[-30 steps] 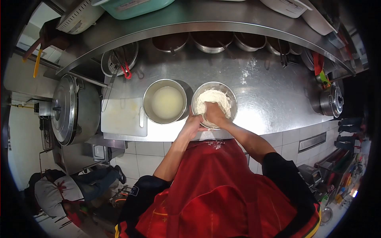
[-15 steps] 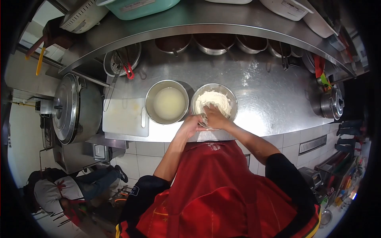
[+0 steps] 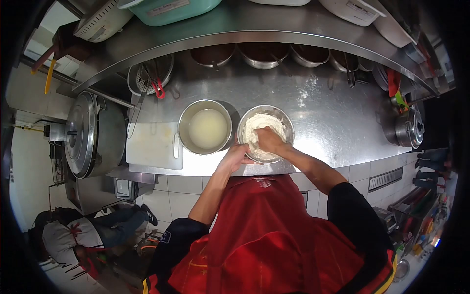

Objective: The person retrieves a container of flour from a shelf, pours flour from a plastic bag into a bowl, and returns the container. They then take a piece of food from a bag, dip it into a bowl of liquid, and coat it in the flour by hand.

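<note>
A round metal bowl (image 3: 292, 128) stands near the front edge of the steel counter, holding pale floury dough (image 3: 264, 121). My left hand (image 3: 236, 158) grips the bowl's near-left rim, thumb at the edge and fingers against the outer side. Inside the bowl, my right hand (image 3: 270, 140) is closed, its curled fingers sunk in the floury dough; the fingertips are hidden. Just left of it, a metal pot (image 3: 182, 128) contains a cloudy, pale yellow liquid (image 3: 209, 128).
A white cutting board (image 3: 149, 145) lies left of the pot. A large lidded pot (image 3: 110, 132) stands beyond it. Several metal pans (image 3: 264, 63) line the back beneath a steel shelf (image 3: 254, 36). Spilled flour (image 3: 307, 90) marks the counter. A person (image 3: 73, 237) is at lower left.
My right hand has gone from stretched fingers to a curled grip and shifted slightly to the right. The floury dough looks more spread around the bowl. My left hand stays at the rim.
</note>
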Tool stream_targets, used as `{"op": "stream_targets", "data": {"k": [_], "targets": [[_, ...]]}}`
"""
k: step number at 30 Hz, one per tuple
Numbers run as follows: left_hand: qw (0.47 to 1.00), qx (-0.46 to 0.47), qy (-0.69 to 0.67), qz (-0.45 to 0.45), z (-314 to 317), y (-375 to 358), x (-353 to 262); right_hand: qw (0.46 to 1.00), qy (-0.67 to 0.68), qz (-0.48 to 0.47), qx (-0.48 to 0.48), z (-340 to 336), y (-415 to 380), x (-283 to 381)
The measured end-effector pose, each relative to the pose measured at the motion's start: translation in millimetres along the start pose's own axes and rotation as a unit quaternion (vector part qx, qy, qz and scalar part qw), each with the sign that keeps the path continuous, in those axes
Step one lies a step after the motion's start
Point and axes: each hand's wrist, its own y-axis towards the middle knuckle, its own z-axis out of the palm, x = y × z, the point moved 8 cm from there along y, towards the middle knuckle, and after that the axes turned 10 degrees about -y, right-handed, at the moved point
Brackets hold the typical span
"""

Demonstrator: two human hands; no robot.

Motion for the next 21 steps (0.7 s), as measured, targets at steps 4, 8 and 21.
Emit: {"op": "stream_targets", "data": {"k": [4, 8, 21], "targets": [[1.0, 0.011, -0.003, -0.012, 0.4, -0.8, -0.7, 0.997, 0.044, -0.044, -0.04, -12.8, -5.0, -6.7], [1.0, 0.001, 0.02, -0.001, -4.9, 2.5, -0.4, 0.998, 0.064, 0.015, 0.012, -21.7, 2.0, -22.2], [1.0, 0.003, 0.012, 0.005, -8.7, 5.6, 1.3, 0.992, -0.103, 0.024, -0.061, -31.5, -28.8, -5.0]]}}
